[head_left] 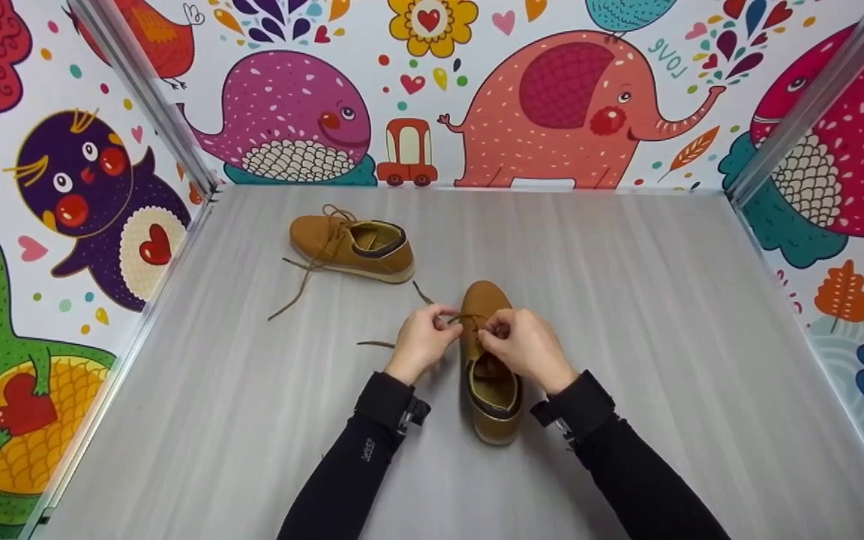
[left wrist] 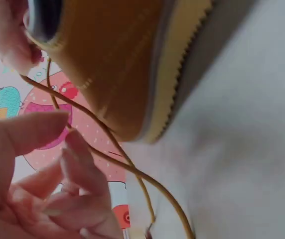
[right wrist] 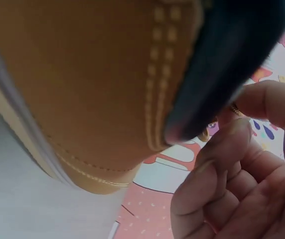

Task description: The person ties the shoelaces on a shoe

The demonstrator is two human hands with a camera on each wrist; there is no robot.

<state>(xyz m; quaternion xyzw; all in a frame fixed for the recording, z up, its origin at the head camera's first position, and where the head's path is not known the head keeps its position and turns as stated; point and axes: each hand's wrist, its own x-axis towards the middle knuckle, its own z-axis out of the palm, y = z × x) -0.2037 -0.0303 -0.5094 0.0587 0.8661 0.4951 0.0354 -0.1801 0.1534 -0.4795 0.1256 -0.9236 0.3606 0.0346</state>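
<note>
A tan shoe (head_left: pixel 496 424) stands upright in front of the person, toe pointing away, with brown laces. Over its left edge the left hand (head_left: pixel 423 339) pinches a lace between thumb and forefinger; in the left wrist view that hand (left wrist: pixel 58 179) holds the lace (left wrist: pixel 167 191), and two strands cross beside the shoe (left wrist: pixel 127 74). On the right, the right hand (head_left: pixel 529 345) pinches lace above the shoe's tongue. The right wrist view shows the right hand (right wrist: pixel 247 169) with a bit of lace at its fingertips, behind the shoe's dark collar (right wrist: pixel 227 64).
A second tan shoe (head_left: pixel 364 259) lies further back on the left, toe to the left, its loose laces (head_left: pixel 293 300) trailing on the grey surface (head_left: pixel 649 300). Walls printed with cartoon animals (head_left: pixel 297 112) and metal edge strips (head_left: pixel 154 97) enclose the surface.
</note>
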